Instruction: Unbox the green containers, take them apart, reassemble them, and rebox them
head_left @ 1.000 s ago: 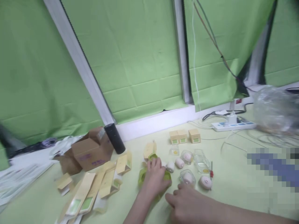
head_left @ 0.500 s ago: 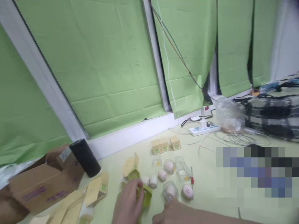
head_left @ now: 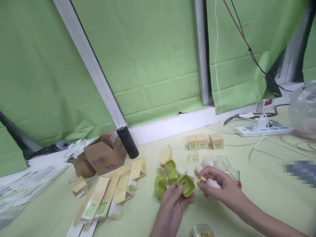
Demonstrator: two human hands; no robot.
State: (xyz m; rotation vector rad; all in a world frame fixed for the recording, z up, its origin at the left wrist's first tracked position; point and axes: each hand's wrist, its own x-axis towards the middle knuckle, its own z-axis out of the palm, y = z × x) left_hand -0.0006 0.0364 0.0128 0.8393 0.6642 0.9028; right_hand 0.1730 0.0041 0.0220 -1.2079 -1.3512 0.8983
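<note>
My left hand (head_left: 172,200) grips a small green square cup (head_left: 188,190), tilted so its hollow inside faces up. Just to the right, my right hand (head_left: 223,186) pinches a small yellow piece (head_left: 201,179) between thumb and fingertips, apart from the cup. A whitish rounded piece (head_left: 213,183) shows by the right fingers; I cannot tell whether it is held or lies behind. More green cups (head_left: 160,187) stand left of my left hand. Beyond the hands are pale rounded pieces (head_left: 190,173) and clear plastic shells (head_left: 230,171), partly covered by my right hand.
Opened cream cartons (head_left: 101,200) lie at left, before a brown cardboard box (head_left: 106,156) and a black cylinder (head_left: 127,142). Small cream boxes (head_left: 216,141) stand at the back. A white power strip (head_left: 264,130) trails cables at right. Another clear container (head_left: 201,231) sits at the near edge.
The view has swung left and down. My left hand has lifted a green cup off the table group. My right hand has come up from the clear shells, now with the small yellow piece.
</note>
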